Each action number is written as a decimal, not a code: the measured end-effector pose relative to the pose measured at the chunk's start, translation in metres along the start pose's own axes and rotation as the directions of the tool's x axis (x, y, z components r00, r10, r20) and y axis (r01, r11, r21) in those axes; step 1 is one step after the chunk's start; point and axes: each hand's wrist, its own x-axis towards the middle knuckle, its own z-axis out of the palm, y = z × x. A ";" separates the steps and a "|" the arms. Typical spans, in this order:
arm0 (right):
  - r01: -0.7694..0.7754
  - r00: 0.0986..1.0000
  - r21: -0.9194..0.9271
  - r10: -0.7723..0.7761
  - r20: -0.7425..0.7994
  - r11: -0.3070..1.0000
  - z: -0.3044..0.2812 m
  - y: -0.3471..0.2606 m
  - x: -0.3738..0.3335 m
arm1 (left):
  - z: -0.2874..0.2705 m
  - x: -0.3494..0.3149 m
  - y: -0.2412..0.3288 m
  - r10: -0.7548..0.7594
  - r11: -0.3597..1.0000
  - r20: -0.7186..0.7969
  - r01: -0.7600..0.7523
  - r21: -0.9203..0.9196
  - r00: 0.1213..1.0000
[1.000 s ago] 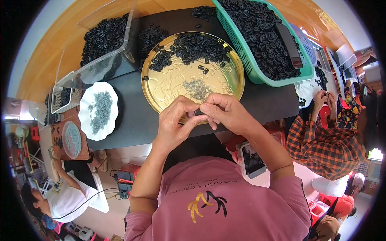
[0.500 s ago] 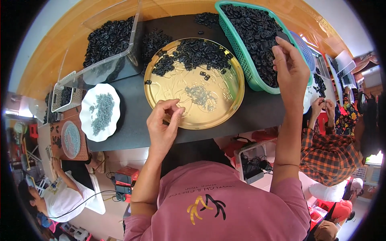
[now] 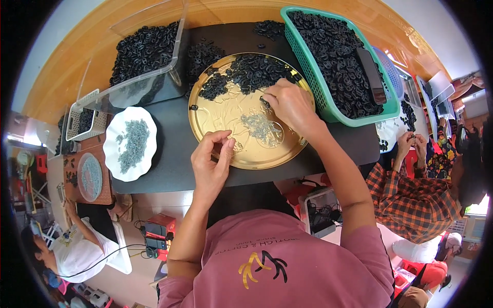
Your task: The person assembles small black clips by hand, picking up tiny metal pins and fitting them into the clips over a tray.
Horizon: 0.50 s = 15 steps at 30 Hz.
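Observation:
My right hand reaches over the round gold tray, its fingertips closed at a small black plastic piece. Above the tray's near left part, my left hand has thumb and forefinger curled toward each other; anything between them is too small to make out. A heap of black link-like pieces covers the tray's far side. Thin silvery pins lie scattered between my hands. A dark oblong device, perhaps a phone, rests on the black pieces in the green basket.
A clear bin of black pieces stands at the far left. Nearer is a white scalloped plate with pins. A blue colander stands beside the basket. Co-workers sit left and right; one in a plaid shirt handles small parts.
My right hand has left the dark device at the basket and come down left onto the tray's black pieces. The device now lies in the basket. My left hand stays nearly put.

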 end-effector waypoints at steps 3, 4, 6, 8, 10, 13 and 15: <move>0.022 0.998 -0.100 -0.016 0.055 0.995 0.005 -0.002 0.004 | -0.001 -0.001 -0.002 0.013 1.000 -0.009 -0.013 0.008 1.000; 0.025 0.998 -0.100 -0.019 0.056 0.995 0.004 -0.003 0.006 | -0.001 -0.001 -0.001 0.008 1.000 -0.005 -0.008 0.007 1.000; 0.012 0.995 -0.104 -0.003 0.095 0.995 0.002 -0.004 0.009 | -0.001 -0.001 -0.001 0.002 1.000 -0.004 -0.002 0.006 1.000; 0.015 0.995 -0.085 -0.007 0.096 0.996 0.002 -0.005 0.009 | -0.001 -0.001 -0.003 0.044 0.999 0.000 -0.044 0.026 0.999; 0.019 0.995 -0.067 -0.013 0.097 0.998 0.000 -0.006 0.008 | -0.001 0.000 -0.002 0.044 0.999 -0.003 -0.044 0.021 0.999; -0.023 0.994 0.315 -0.012 0.109 0.949 -0.007 -0.011 -0.005 | -0.001 0.000 -0.003 0.034 0.999 0.004 -0.034 0.002 0.999; -0.185 0.967 0.617 0.031 0.251 0.765 -0.014 -0.019 -0.015 | -0.001 -0.001 -0.003 0.022 1.000 0.012 -0.022 -0.012 1.000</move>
